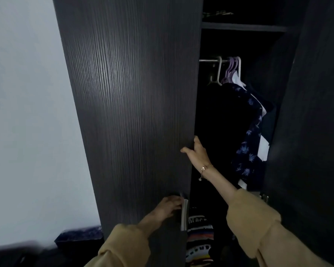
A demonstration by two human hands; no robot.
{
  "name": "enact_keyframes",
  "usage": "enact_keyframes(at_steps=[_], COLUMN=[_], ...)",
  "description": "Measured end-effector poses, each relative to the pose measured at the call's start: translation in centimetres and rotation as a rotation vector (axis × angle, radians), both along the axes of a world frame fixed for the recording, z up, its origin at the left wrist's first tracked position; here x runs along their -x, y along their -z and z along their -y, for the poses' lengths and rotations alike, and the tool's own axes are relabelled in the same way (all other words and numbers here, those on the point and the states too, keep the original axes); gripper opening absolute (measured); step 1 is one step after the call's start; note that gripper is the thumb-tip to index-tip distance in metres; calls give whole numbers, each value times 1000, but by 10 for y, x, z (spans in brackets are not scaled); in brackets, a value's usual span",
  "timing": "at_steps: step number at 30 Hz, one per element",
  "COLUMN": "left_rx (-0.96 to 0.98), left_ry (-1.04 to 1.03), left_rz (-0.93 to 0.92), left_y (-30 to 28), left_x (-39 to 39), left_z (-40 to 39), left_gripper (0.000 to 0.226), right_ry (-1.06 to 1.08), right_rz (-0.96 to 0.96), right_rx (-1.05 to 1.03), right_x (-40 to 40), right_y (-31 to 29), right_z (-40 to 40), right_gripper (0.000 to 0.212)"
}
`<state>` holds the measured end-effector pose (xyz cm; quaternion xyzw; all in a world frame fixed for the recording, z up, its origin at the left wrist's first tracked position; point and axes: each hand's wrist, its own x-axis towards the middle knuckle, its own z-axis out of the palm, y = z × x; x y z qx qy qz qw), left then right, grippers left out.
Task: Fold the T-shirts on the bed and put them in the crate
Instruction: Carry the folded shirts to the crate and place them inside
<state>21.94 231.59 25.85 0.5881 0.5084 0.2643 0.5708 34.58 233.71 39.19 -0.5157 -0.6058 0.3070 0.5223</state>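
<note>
I face a dark wood-grain wardrobe. Its left door (pixel 131 105) stands partly ajar. My left hand (pixel 169 207) grips the door's metal bar handle (pixel 184 214) low down. My right hand (pixel 197 153) holds the door's free edge higher up, thumb on the front face and fingers behind the edge. Folded striped garments (pixel 200 237) lie stacked at the bottom inside the wardrobe. No bed or crate is in view.
Inside, a rail (pixel 208 60) carries white and purple hangers (pixel 229 70) with dark and floral-print clothes (pixel 247 135). A shelf (pixel 243 26) sits above. The right door (pixel 312 112) stands open at the right. A pale wall (pixel 27 112) is at the left, a dark patterned box (pixel 79 236) at its foot.
</note>
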Motion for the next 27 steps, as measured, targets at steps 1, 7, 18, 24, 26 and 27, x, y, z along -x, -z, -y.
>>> enact_keyframes(at_steps=[1, 7, 18, 24, 26, 27], left_rx=[14, 3, -76, -68, -42, -20], left_ry=[25, 33, -168, -261, -270, -275], left_rz=[-6, -10, 82, 92, 101, 110], left_y=[2, -5, 12, 17, 16, 16], left_x=[2, 5, 13, 46, 61, 68], left_z=[-1, 27, 126, 170, 183, 188], left_gripper=[23, 19, 33, 30, 28, 26], right_ry=[9, -7, -8, 58, 53, 52], right_rz=[-3, 6, 168, 274, 291, 301], right_rx=[-11, -23, -250, -431, -502, -523], right_x=[1, -6, -1, 32, 46, 53], right_y=[3, 9, 19, 30, 33, 35], right_z=[1, 25, 127, 176, 188, 194], right_gripper=[48, 61, 38, 28, 27, 26])
